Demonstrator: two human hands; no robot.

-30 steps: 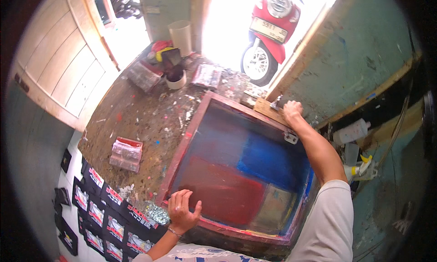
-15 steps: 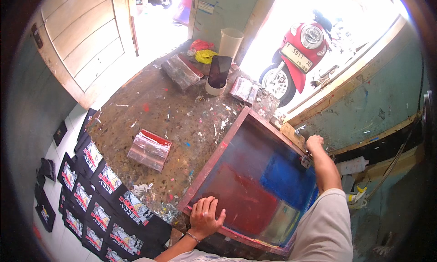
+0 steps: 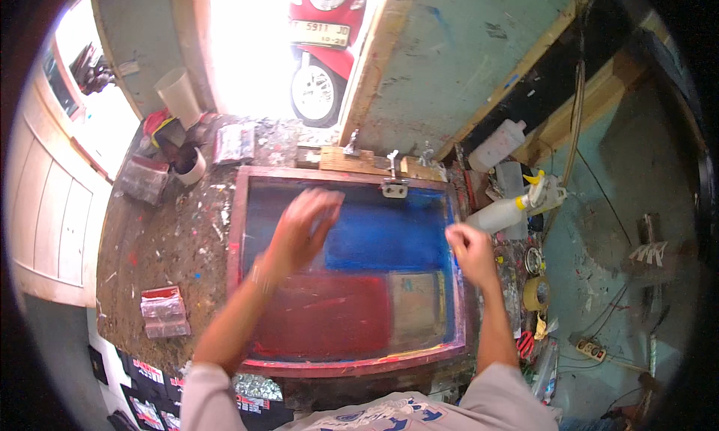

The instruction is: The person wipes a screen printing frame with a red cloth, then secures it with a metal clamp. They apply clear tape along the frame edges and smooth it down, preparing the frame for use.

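Blurry left fingers point(image 3: 320, 204), cropped scooter point(image 3: 329, 57)

The paint-spattered bench point(image 3: 207, 253) is occupied by a framed screen point(image 3: 322, 311), three wrapped blocks point(image 3: 165, 313) and a white roll point(image 3: 194, 172).

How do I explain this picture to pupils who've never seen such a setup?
There is no machine: these are a person's bare hands, seen from above by a wide fisheye camera worn on the head, so straight edges bend. The stained table bears a framed screen with blue and red areas; a shiny bundle lies to its left. The blurred left hand is over the screen, with nothing visible in it. The curled right hand is by the screen's right side; whether it holds anything is unclear.
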